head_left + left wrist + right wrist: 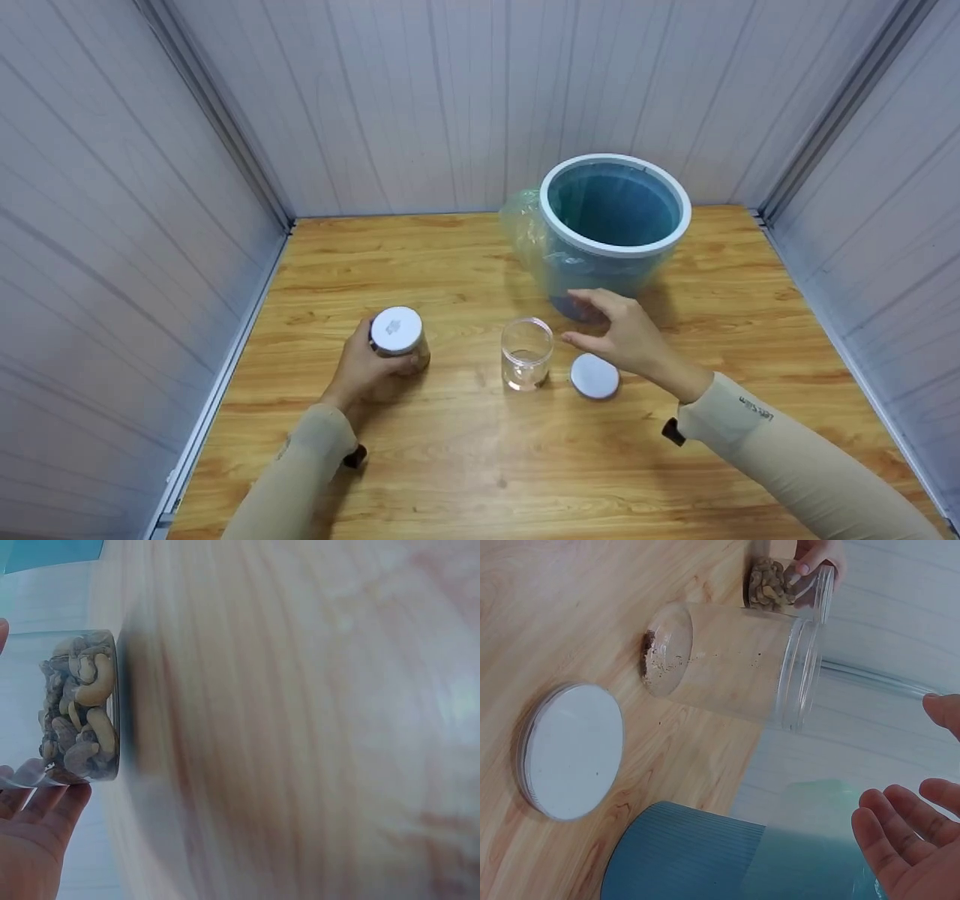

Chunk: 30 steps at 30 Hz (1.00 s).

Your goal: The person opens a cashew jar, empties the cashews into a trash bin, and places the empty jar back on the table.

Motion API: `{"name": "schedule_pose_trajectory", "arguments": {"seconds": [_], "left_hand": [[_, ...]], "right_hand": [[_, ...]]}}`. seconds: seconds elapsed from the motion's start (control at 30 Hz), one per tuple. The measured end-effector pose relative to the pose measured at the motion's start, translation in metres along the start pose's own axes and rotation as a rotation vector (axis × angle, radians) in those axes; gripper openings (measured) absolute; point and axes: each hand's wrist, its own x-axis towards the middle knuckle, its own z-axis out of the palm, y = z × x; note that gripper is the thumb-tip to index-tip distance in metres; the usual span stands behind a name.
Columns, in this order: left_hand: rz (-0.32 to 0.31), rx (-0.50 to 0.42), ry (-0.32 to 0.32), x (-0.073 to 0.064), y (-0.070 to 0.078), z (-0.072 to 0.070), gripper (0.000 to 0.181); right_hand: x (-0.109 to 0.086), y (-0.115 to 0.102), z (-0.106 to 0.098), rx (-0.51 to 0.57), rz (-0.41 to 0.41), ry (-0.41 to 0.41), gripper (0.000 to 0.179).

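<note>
My left hand [363, 369] grips a clear jar with a white lid [396, 330], held upright at the left of the table. Cashews and other nuts [79, 705] fill its lower part in the left wrist view; whether its base touches the table I cannot tell. To the right of it stands a lidless clear jar [724, 664] with only crumbs on its bottom. A loose white lid [595, 376] lies flat beside that jar. Above and behind this lid hovers my right hand [626, 334], thumb and fingers spread apart, holding nothing.
A blue bin [615, 274] with a white rim and a pale green plastic liner [525, 225] stands at the back right, just behind my right hand. Panelled walls [420, 105] close off the wooden table [465, 465] at the back and both sides.
</note>
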Motion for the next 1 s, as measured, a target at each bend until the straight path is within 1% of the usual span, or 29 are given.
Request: {"name": "schedule_pose_trajectory", "arguments": {"seconds": [0.2,0.43,0.8,0.9,1.0], "left_hand": [[0.01,-0.029,-0.001,0.0,0.008,0.0,0.098],[0.02,-0.009,0.0,0.001,0.021,0.005,0.097],[0.029,-0.01,-0.005,-0.002,0.038,0.013,0.103],[0.045,-0.011,-0.002,-0.002,0.04,0.014,0.102],[0.076,-0.008,-0.001,-0.002,0.043,0.017,0.101]], "right_hand": [[0.002,-0.001,-0.001,0.009,0.003,0.012,0.058],[0.003,0.001,0.002,0.062,0.001,0.042,0.057],[0.006,0.001,0.004,0.083,0.01,0.054,0.058],[0.007,0.0,0.004,0.082,0.009,0.049,0.058],[0.009,-0.001,0.004,0.09,0.014,0.041,0.059]]}}
